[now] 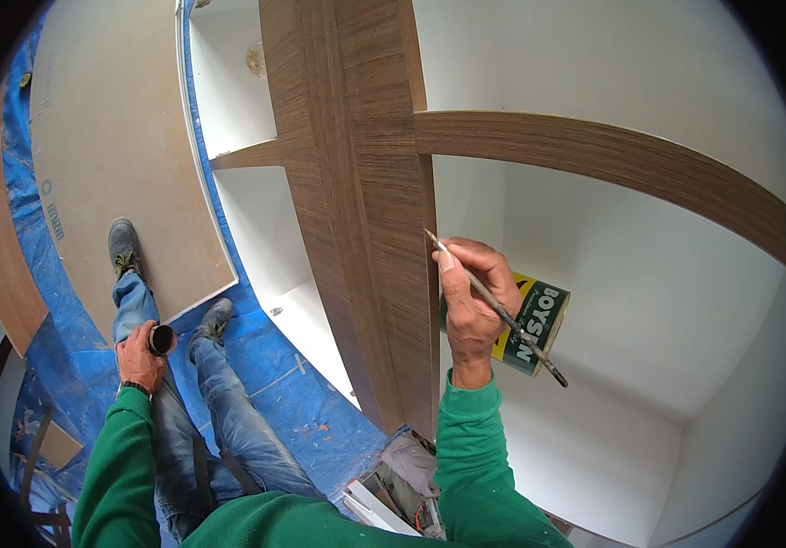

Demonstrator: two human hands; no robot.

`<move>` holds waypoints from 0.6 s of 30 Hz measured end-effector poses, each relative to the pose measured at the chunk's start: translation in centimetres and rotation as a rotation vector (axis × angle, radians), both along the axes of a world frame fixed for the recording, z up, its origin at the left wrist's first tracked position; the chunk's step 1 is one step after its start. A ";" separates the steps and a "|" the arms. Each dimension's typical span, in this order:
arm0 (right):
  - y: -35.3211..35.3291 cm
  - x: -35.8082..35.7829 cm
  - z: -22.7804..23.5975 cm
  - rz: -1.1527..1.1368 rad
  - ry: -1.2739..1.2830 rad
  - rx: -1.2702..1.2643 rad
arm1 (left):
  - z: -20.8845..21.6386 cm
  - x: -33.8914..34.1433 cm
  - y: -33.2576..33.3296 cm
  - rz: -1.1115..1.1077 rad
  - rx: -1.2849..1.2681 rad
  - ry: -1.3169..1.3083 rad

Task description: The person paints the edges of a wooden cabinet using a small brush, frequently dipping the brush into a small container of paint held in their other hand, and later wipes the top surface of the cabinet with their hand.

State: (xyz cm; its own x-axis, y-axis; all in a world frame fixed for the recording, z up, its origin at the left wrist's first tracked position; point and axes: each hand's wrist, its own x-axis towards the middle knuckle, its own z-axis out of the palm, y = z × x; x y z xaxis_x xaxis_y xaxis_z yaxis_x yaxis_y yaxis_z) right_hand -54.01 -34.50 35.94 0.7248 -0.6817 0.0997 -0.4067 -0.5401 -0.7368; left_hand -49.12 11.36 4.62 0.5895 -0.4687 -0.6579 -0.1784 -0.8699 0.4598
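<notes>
Our green sweater [292,522] nearest | right hand [471,318] pinches thin brush [500,310], tip just past our fingertips at wooden panel [384,237] edge, contact unclear | left hand [139,360], well left of them, grips dark cup [163,341] | we're likely touching up the edge; next calls for steady fingertips

"What covers the floor?"
"A crinkled blue plastic sheet [315,411], with a large, flat tan board [119,119] lying over part of it."
"And toward the far left?"
"A long reddish-brown wooden panel [5,228], its edge curving in this wide view."
"The furniture?"
"Smooth white-walled cabinet compartments [630,265], upper and lower divided at right by a brown wood-grain rail [612,160]."
"And the light?"
"Soft, with greyish shading inside the compartments."
</notes>
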 end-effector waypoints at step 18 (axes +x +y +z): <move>-0.2 -0.8 0.4 0.015 0.033 0.011 | 0.0 0.0 0.1 -0.013 0.002 0.003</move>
State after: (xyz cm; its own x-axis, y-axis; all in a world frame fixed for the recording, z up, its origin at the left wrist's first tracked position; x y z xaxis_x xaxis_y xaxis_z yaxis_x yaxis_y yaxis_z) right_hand -54.84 -34.68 36.33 0.7379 -0.6715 0.0681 -0.4227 -0.5384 -0.7290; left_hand -49.17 11.49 4.65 0.5815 -0.4750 -0.6604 -0.1882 -0.8683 0.4589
